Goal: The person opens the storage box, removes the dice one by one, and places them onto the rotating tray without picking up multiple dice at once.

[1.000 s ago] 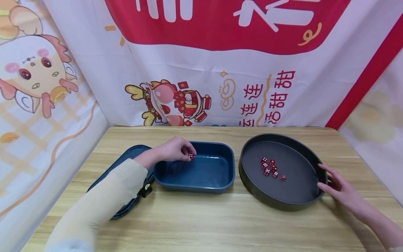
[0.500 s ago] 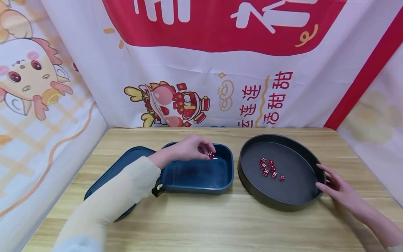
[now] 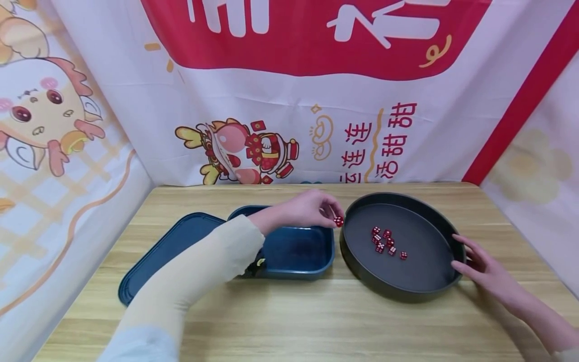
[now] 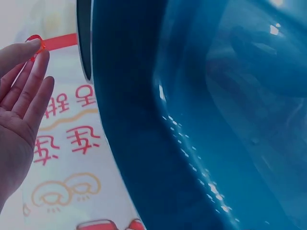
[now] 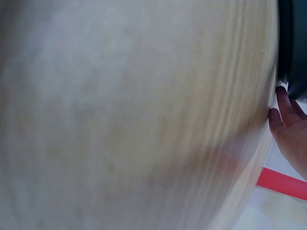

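In the head view, a small red die [image 3: 338,221] with white pips is pinched between the fingertips of my left hand [image 3: 312,208]. This hand is over the right end of a blue rectangular container [image 3: 294,274], close to the left rim of a round dark pan [image 3: 393,291]. Several red dice [image 3: 381,241] lie grouped on the pan's floor. My right hand [image 3: 490,276] holds the pan's right rim, with the thumb and a finger over the edge. In the left wrist view the left hand [image 4: 21,100] holds the die [image 4: 36,45] beside the container's wall [image 4: 124,115].
A blue lid [image 3: 181,241] lies on the wooden table [image 3: 289,322] left of the container, partly hidden by the left sleeve. A dark clip or strap [image 3: 254,267] shows below that wrist. Printed cloth [image 3: 280,100] stands behind the table and at both sides.
The left hand has carried the die rightward, from over the container's middle to its right end beside the pan. The right hand stays on the pan's rim, and the dice in the pan lie unchanged.
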Motion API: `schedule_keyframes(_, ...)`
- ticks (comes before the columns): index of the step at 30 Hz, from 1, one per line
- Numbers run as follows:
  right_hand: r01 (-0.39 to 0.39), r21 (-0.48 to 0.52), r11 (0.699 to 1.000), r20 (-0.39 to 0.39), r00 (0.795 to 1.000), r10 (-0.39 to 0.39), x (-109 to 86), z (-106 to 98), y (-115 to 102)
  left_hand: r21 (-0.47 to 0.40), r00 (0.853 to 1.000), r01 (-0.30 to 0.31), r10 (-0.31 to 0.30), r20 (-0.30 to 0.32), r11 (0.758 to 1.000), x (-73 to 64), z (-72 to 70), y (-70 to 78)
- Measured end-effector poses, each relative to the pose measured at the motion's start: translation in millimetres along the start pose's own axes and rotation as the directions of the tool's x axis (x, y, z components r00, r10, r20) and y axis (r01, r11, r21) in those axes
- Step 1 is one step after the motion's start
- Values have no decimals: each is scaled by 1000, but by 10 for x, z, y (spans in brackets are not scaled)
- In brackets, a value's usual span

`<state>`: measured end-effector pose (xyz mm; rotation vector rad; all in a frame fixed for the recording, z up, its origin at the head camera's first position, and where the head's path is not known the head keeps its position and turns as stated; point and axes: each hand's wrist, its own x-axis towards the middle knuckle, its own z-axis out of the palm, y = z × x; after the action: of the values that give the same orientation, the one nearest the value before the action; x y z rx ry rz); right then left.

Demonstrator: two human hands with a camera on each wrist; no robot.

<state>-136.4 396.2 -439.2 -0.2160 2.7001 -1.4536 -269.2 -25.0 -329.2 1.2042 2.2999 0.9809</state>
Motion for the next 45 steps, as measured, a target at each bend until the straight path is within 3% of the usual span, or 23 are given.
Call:
schedule_keyframes(9, -13, 4, 1000, 9, 1000, 13, 9, -8, -30, 3, 1000, -3, 3, 7, 1000, 323, 48, 183)
schedule_keyframes(20, 16, -21, 1000, -11, 1000, -17, 8, -5, 8, 37, 999, 13, -14, 41, 999, 596, 261, 106)
schedule_keyframes(27, 13, -40, 999, -14, 1000, -14, 4, -4, 5, 79, 993, 43, -52, 110, 996, 701, 427, 108)
schedule_keyframes(34, 2, 0, 1000, 2, 1000, -2, 4, -17, -19, 150, 982, 32, -59, 180, 988, 772, 512, 116)
schedule_keyframes(38, 1, -8, 1000, 0, 1000, -1, 2, -9, -19, 172, 979, 21, -55, 196, 985, 799, 536, 93)
schedule_keyframes(45, 9, -8, 1000, -8, 1000, -9, -15, 8, 9, 135, 981, 3, -29, 194, 991, 793, 520, 50)
